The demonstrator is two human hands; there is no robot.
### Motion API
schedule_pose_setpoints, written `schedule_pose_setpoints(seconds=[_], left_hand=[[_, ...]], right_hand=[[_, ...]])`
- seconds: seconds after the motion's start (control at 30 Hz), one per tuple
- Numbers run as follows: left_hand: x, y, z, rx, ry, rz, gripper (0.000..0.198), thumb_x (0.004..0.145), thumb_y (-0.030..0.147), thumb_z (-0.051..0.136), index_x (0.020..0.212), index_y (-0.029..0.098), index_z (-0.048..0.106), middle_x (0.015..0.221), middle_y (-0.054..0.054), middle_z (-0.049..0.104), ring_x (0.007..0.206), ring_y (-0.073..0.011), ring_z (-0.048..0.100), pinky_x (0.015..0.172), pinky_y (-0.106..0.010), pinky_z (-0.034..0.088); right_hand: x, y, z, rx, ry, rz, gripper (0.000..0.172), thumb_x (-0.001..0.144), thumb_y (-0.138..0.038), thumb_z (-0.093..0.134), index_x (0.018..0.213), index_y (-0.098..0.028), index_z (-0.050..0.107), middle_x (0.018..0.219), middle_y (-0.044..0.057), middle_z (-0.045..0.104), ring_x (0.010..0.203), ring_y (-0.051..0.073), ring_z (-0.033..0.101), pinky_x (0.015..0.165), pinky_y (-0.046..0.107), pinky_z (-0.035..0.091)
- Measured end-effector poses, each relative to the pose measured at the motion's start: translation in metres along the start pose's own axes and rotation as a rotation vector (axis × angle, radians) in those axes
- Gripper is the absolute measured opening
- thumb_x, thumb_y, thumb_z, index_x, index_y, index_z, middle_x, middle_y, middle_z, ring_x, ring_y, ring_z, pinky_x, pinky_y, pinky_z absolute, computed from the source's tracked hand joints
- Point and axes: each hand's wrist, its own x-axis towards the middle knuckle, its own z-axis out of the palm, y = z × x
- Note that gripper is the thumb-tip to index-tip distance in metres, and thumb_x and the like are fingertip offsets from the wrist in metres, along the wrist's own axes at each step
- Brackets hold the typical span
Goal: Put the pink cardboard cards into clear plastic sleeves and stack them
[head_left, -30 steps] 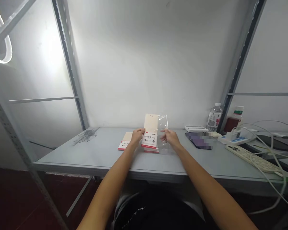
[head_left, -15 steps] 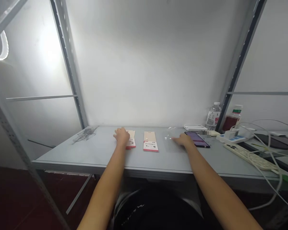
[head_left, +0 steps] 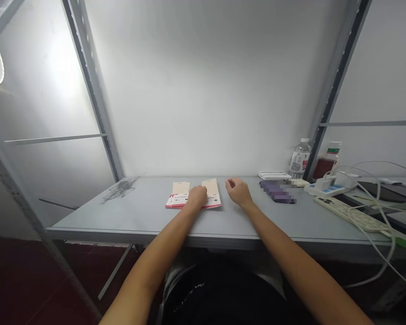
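My left hand (head_left: 198, 196) is closed at the left edge of a beige card (head_left: 212, 188) with a white-and-red printed lower end, and covers part of it. The card lies slightly askew. To the left are other cards of the same kind (head_left: 180, 195), overlapping in a small stack on the table. My right hand (head_left: 238, 191) is just right of the beige card and apart from it, thumb and fingertips curled together. Whatever those fingers hold, if anything, is too small to make out.
A purple phone (head_left: 277, 192), a white device (head_left: 274, 175) and a water bottle (head_left: 299, 160) stand or lie at the right. Beyond them are a red-liquid bottle (head_left: 326, 161), a power strip (head_left: 328, 188), a keyboard (head_left: 348, 214) and loose cables. Grey metal posts (head_left: 98, 104) frame the table.
My left hand has moved right from the stack of cards to the beige card, which is now turned a little. My right hand has moved left, away from the phone, with its fingers curled.
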Motion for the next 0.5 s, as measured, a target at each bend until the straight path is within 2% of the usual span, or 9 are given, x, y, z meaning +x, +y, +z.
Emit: schedule_pose_setpoints(seconds=[0.13, 0.27, 0.33, 0.5], left_hand=[[-0.004, 0.006, -0.004, -0.008, 0.122, 0.106, 0.029, 0.086, 0.017, 0.031, 0.085, 0.013, 0.06, 0.087, -0.012, 0.062, 0.083, -0.0193, 0.058, 0.071, -0.028, 0.042], [-0.009, 0.012, -0.005, -0.11, 0.268, 0.315, 0.032, 0.089, 0.022, 0.025, 0.092, 0.017, 0.056, 0.085, -0.007, 0.063, 0.077, -0.0157, 0.057, 0.07, -0.026, 0.041], [-0.011, 0.013, -0.006, -0.137, 0.256, 0.345, 0.03, 0.089, 0.023, 0.026, 0.094, 0.018, 0.056, 0.083, -0.006, 0.063, 0.073, -0.0153, 0.057, 0.066, -0.025, 0.04], [-0.017, 0.011, -0.011, -0.206, 0.112, 0.337, 0.027, 0.086, 0.023, 0.032, 0.09, 0.02, 0.058, 0.082, -0.006, 0.063, 0.073, -0.016, 0.057, 0.065, -0.025, 0.039]], right_hand=[[-0.005, -0.017, 0.005, 0.156, -0.037, 0.176, 0.035, 0.073, -0.046, 0.049, 0.086, -0.017, 0.062, 0.085, 0.008, 0.064, 0.072, 0.018, 0.056, 0.068, 0.029, 0.04], [-0.006, -0.023, 0.008, 0.445, -0.247, 0.326, 0.031, 0.069, -0.042, 0.053, 0.078, -0.015, 0.064, 0.075, 0.008, 0.066, 0.066, 0.019, 0.058, 0.056, 0.027, 0.042], [-0.007, -0.023, 0.009, 0.498, -0.295, 0.321, 0.023, 0.068, -0.034, 0.052, 0.073, -0.015, 0.064, 0.07, 0.006, 0.066, 0.062, 0.018, 0.058, 0.052, 0.026, 0.042], [-0.009, -0.021, 0.005, 0.475, -0.346, 0.269, 0.014, 0.064, -0.024, 0.051, 0.065, -0.016, 0.063, 0.066, 0.005, 0.065, 0.061, 0.019, 0.058, 0.052, 0.025, 0.042]])
